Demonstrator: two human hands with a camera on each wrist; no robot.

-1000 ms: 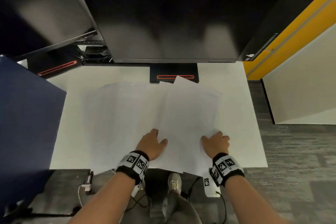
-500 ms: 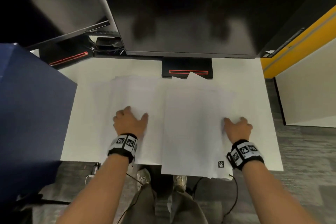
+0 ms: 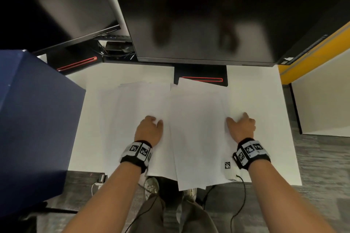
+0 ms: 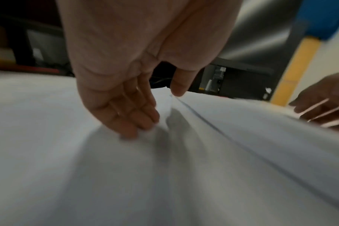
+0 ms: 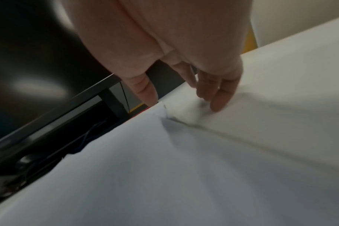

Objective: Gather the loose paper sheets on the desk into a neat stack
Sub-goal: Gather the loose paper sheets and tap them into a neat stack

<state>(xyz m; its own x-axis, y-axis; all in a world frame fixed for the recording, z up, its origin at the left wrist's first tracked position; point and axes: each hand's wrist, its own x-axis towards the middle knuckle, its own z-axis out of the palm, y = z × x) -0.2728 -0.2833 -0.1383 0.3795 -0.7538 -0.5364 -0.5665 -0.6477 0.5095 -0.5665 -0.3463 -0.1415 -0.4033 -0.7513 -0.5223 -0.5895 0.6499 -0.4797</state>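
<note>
Several white paper sheets lie overlapped on the white desk [image 3: 265, 100]. A thicker pile [image 3: 197, 130] sits in the middle and hangs over the near edge. More sheets [image 3: 128, 111] fan out to its left. My left hand [image 3: 151, 123] presses straight fingers on the left sheets, thumb at the pile's left edge. In the left wrist view that left hand [image 4: 145, 107] touches paper beside a raised sheet edge [image 4: 194, 110]. My right hand [image 3: 239, 121] rests at the pile's right edge. The right wrist view shows the right hand [image 5: 184, 99] with thumb and fingers either side of the paper edge [image 5: 166, 111].
A large dark monitor [image 3: 198, 15] overhangs the back of the desk, and the pile's top edge overlaps its stand base [image 3: 200, 73]. A second monitor [image 3: 56, 5] stands at the back left. A blue partition [image 3: 34, 119] borders the left side. A black-and-white marker tag [image 3: 227, 165] lies near the front edge.
Both hands left the near edge of the sheets and went to the pile's two sides. Since half a second ago the left hand has slid right toward the pile.
</note>
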